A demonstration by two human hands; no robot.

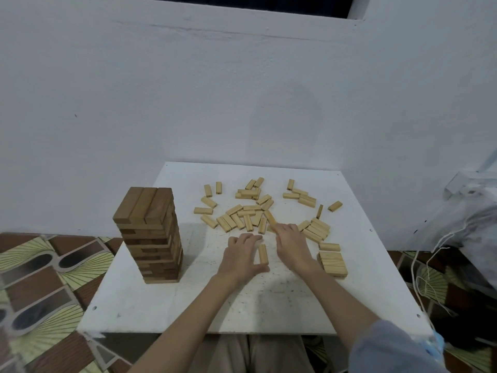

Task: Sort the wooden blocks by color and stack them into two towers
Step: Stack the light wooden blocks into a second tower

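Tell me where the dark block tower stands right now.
In the head view the dark block tower stands upright on the left part of the white board, left of the left hand and apart from the scattered light blocks.

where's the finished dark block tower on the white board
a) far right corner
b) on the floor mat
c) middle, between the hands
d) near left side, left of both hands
d: the dark block tower stands on the near left part of the white board, left of the left hand and right hand, while the light blocks lie scattered toward the middle and right.
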